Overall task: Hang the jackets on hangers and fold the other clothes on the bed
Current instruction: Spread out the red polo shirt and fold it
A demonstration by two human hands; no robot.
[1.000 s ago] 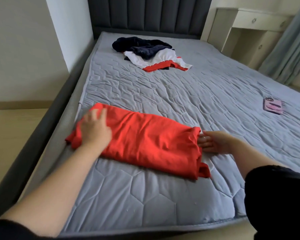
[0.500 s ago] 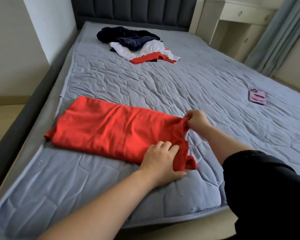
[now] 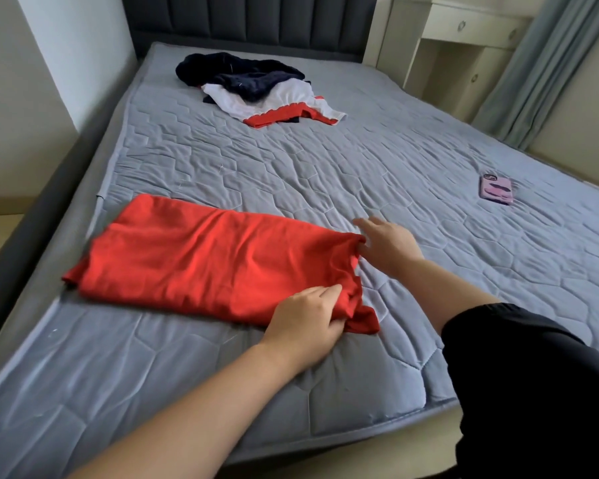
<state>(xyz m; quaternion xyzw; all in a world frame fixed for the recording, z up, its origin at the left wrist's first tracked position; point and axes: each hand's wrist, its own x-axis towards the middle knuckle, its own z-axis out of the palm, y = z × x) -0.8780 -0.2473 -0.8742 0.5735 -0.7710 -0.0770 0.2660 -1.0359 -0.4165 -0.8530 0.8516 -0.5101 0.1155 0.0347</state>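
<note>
A red garment [image 3: 208, 257], folded into a long strip, lies across the near left part of the grey quilted bed [image 3: 325, 174]. My left hand [image 3: 308, 316] grips its near right corner, fingers curled into the bunched cloth. My right hand [image 3: 384, 243] sits at the strip's far right corner with fingers stretched out, touching the cloth edge without holding it. A heap of unfolded clothes [image 3: 256, 88], dark navy over white with red trim, lies near the headboard.
A pink phone [image 3: 496, 189] lies on the bed's right side. A cream bedside cabinet [image 3: 464, 46] and grey-blue curtain [image 3: 547, 63] stand at the back right. The dark bed frame [image 3: 32, 229] runs along the left, with a white wall column behind.
My left hand went from the strip's left end to its near right corner and grips it. My right hand pinched the far right corner, then let go and spread its fingers.
</note>
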